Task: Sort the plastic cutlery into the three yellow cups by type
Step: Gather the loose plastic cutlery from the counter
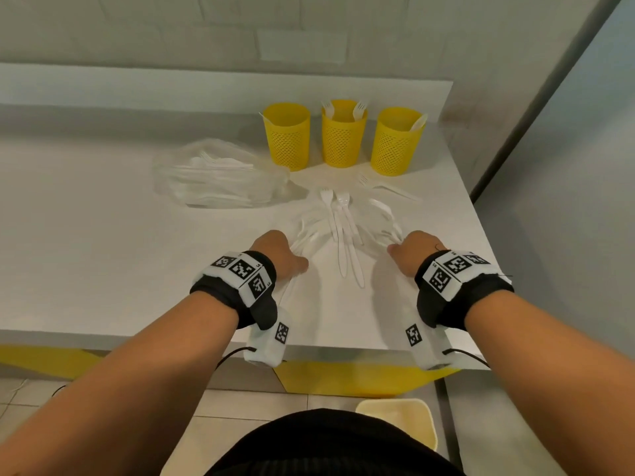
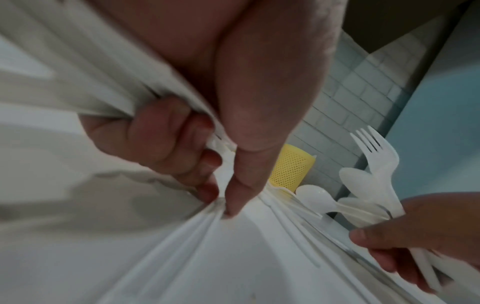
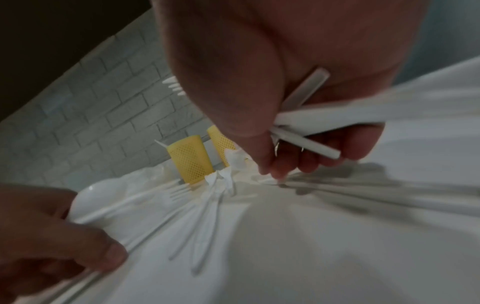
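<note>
Cutlery (image 1: 345, 231) lies loose on the white table (image 1: 103, 235) between both hands, before three yellow cups (image 1: 342, 134). Left hand (image 1: 280, 254) curls round white handles at the pile's left edge; right hand (image 1: 414, 252) clutches several handles at its right.

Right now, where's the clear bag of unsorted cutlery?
In the head view the clear bag of cutlery lies on the white table, just left of the leftmost yellow cup and beyond the left hand.
</note>
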